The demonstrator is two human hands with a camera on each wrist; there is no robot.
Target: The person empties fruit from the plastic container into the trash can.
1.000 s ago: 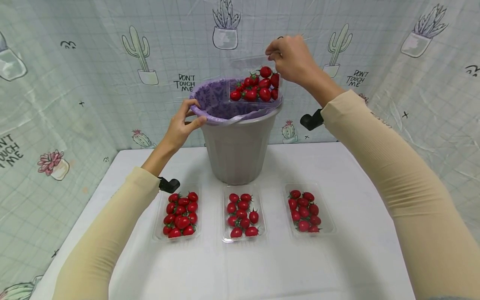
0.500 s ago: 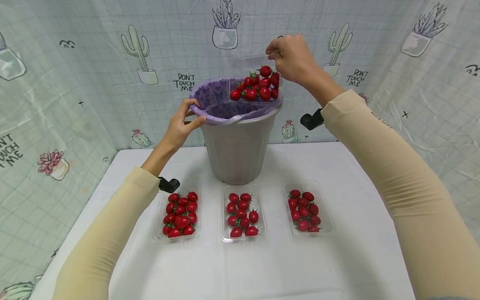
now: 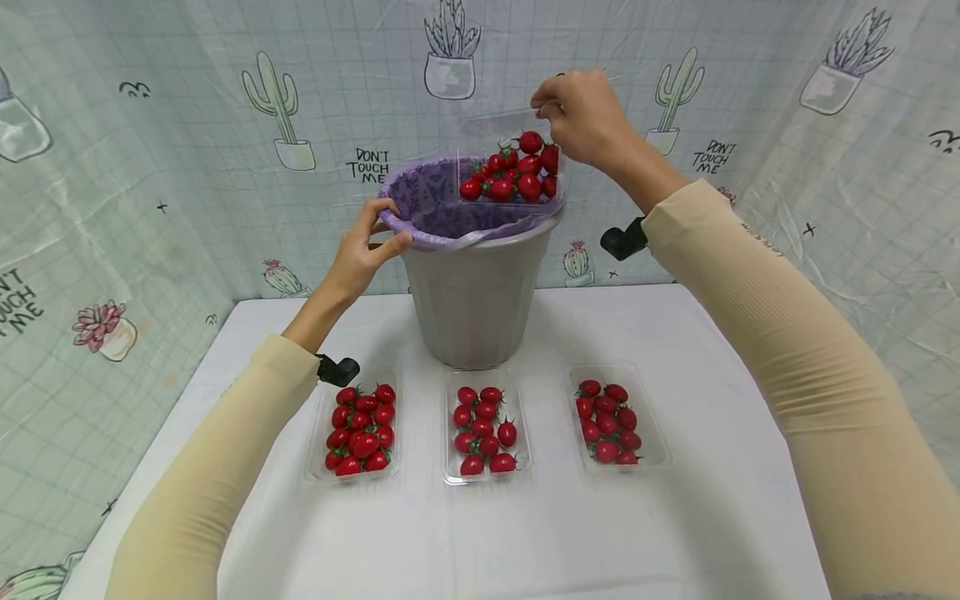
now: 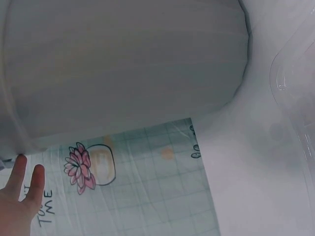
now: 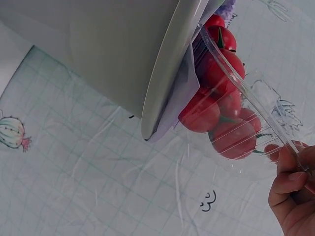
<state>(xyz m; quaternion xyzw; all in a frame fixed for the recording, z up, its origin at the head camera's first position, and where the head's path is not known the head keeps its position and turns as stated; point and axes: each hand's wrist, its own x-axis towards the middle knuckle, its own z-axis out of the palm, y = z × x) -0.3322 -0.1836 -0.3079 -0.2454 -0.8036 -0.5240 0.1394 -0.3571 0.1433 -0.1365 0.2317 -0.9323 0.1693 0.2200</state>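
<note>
A grey bin lined with a purple patterned bag stands upright at the back of the table. My left hand holds the bin's left rim, fingers over the bag's folded edge and thumb on the near side. Above the bin's right side, my right hand pinches the upper edge of a clear plastic box. The box is tilted, and cherry tomatoes lie in its lower part. In the right wrist view, the tomatoes show through the box wall beside the bin's rim.
Three more clear boxes of cherry tomatoes rest in a row before the bin: left box, middle box and right box. They sit on a white table. A cactus-print cloth hangs behind and at the sides.
</note>
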